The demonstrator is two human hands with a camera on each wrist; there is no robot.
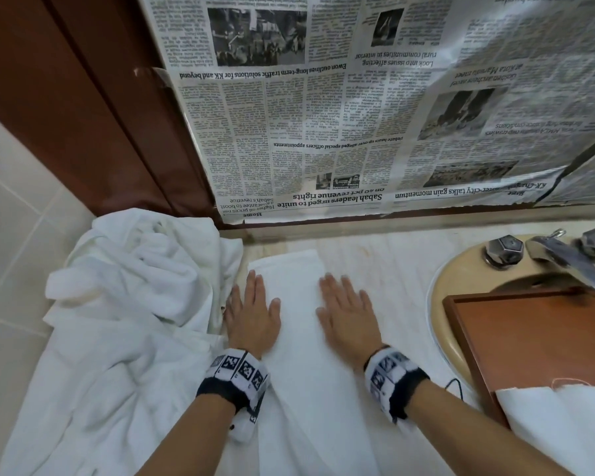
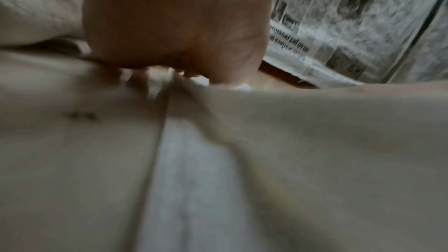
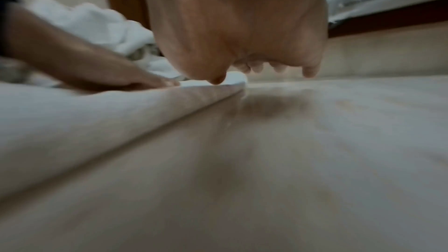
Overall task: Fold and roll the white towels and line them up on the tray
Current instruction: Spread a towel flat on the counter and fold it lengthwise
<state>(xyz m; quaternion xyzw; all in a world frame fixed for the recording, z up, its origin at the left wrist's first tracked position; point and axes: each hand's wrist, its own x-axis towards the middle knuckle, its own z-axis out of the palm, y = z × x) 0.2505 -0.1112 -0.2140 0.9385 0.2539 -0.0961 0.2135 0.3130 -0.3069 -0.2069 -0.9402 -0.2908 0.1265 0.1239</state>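
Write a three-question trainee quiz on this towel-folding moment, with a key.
1. True or false: both hands lie flat on the long folded white towel.
2. Which hand is nearer the crumpled pile of white towels: left hand or right hand?
3. Fill in: the brown wooden tray sits over the beige ____.

Key: 1 true; 2 left hand; 3 sink.

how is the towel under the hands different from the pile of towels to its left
The folded towel lies flat as a long, narrow strip; the towel pile is crumpled and heaped. The left hand and right hand press flat on the folded towel; neither presses the pile. Both are white and lie on the counter.
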